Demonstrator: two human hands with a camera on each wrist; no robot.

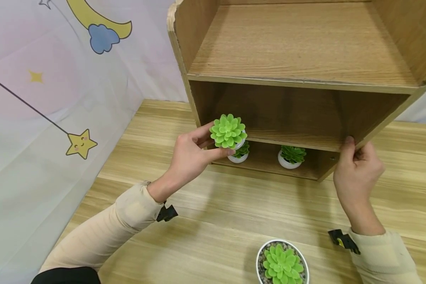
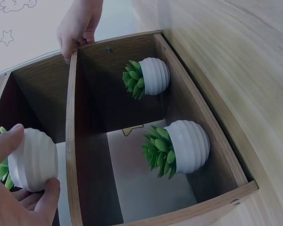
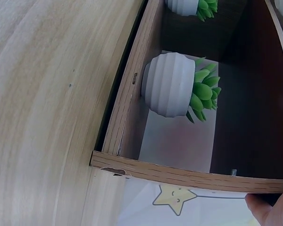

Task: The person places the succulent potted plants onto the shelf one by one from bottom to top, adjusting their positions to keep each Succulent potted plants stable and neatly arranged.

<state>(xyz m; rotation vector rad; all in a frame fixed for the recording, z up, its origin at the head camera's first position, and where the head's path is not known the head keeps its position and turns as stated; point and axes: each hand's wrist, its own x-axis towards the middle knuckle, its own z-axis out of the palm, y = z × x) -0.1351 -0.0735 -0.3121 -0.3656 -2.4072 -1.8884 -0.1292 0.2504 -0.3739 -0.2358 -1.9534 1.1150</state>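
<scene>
My left hand (image 1: 188,157) grips a small potted succulent (image 1: 228,131) in front of the middle level of a wooden shelf unit (image 1: 301,39). Its white ribbed pot (image 2: 35,160) sits between thumb and fingers in the left wrist view. On the right, my right hand (image 1: 358,173) holds the unit's side panel, thumb on the inner side and fingers around the outside. Two darker green succulents in white pots, a left one (image 1: 237,157) partly hidden behind the held plant and a right one (image 1: 292,156), stand on the bottom level.
Another succulent in a white pot (image 1: 282,262) with pebbles stands on the wood-grain table (image 1: 184,244), near the front. A pale cloth backdrop (image 1: 28,165) with a moon and stars hangs at the left and behind.
</scene>
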